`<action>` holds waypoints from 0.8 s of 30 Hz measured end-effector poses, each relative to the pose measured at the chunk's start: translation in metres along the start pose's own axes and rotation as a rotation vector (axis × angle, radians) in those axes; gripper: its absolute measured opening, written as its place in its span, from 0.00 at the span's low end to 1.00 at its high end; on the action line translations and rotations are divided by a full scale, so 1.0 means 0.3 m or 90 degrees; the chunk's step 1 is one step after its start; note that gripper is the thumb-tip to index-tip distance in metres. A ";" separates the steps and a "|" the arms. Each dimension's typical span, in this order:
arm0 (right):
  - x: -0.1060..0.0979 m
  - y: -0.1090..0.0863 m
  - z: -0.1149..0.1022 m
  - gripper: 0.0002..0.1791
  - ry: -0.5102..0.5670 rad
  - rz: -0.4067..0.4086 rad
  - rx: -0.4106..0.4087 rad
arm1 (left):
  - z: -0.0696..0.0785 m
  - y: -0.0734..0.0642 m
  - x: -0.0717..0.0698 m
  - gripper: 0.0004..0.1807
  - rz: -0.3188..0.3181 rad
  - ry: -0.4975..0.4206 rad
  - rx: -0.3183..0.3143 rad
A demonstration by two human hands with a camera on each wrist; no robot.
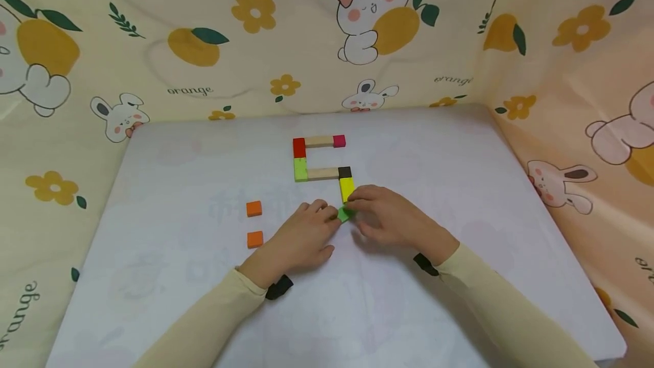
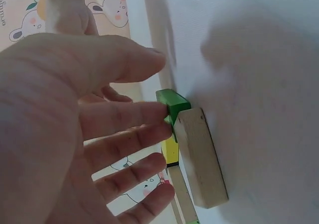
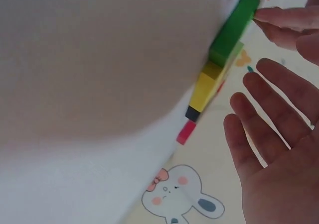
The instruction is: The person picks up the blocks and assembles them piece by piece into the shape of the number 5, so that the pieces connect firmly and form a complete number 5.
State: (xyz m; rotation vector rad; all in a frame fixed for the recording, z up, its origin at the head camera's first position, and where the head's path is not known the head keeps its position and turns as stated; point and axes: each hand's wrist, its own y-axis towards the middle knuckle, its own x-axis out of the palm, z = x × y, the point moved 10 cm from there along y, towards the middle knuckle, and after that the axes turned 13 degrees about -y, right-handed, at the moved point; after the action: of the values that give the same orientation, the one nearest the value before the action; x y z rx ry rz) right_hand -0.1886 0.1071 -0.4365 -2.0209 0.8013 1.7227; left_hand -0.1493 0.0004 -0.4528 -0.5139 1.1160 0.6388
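Observation:
A green block (image 1: 344, 214) lies at the near end of a line of blocks, by the yellow block (image 1: 347, 189). With its index and middle fingertips, my left hand (image 1: 305, 235) touches the green block; the fingers are nearly straight and the thumb stands apart. A plain wooden block (image 2: 202, 157) lies beside those fingers, hidden in the head view by the left hand. My right hand (image 1: 390, 217) hovers at the other side of the green block. Its fingers (image 3: 261, 119) are spread and relaxed, with nothing between them in the right wrist view.
Beyond the hands, the line continues through a black block (image 1: 345, 172), wooden block (image 1: 323, 174), lime block (image 1: 300, 170), red block (image 1: 299, 147), another wooden strip and a pink block (image 1: 339, 141). Two orange blocks (image 1: 254, 208) lie left on the white table (image 1: 168, 197). Patterned cloth surrounds it.

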 end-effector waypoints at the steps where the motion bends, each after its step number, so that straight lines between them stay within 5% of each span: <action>1: -0.006 -0.007 0.000 0.22 0.003 0.007 0.006 | -0.003 -0.002 -0.002 0.25 0.005 -0.007 -0.004; 6: -0.035 -0.038 -0.019 0.20 0.020 0.027 0.025 | -0.056 -0.056 -0.060 0.27 0.067 -0.106 -0.043; 13: -0.052 -0.044 -0.098 0.23 0.025 -0.001 0.023 | -0.222 -0.252 -0.180 0.27 0.157 -0.235 -0.134; 18: -0.028 -0.026 -0.161 0.25 0.009 -0.020 -0.024 | -0.301 -0.362 -0.154 0.23 0.145 -0.242 -0.167; 24: 0.004 -0.007 -0.169 0.28 -0.023 -0.045 -0.048 | -0.327 -0.419 -0.129 0.21 0.133 -0.255 -0.176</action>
State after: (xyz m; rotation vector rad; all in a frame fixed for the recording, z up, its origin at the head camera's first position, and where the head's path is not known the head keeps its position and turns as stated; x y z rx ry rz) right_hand -0.1479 0.0777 -0.4282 -2.0347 0.6534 1.7697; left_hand -0.1372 -0.1630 -0.4441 -0.4803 0.7092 1.0389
